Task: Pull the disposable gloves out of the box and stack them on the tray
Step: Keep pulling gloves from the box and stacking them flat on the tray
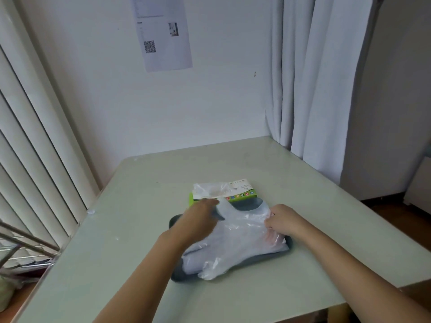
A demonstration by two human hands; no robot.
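Note:
A green and white glove box (242, 193) lies on the table just behind a dark tray (249, 203). A clear glove (211, 190) bulges from the box's opening. A pile of clear plastic gloves (238, 241) covers most of the tray and spills over its front edge. My left hand (200, 217) reaches across the tray's left side toward the box, fingertips at the box's front edge. My right hand (283, 219) pinches the right edge of the top glove on the pile.
The pale green table (140, 229) fills the view, its front edge at the bottom. A white wall with a taped paper sheet (163, 31) stands behind. Curtains (314, 89) hang at the right, vertical blinds (35, 148) at the left, a wire rack (21, 248) at the lower left.

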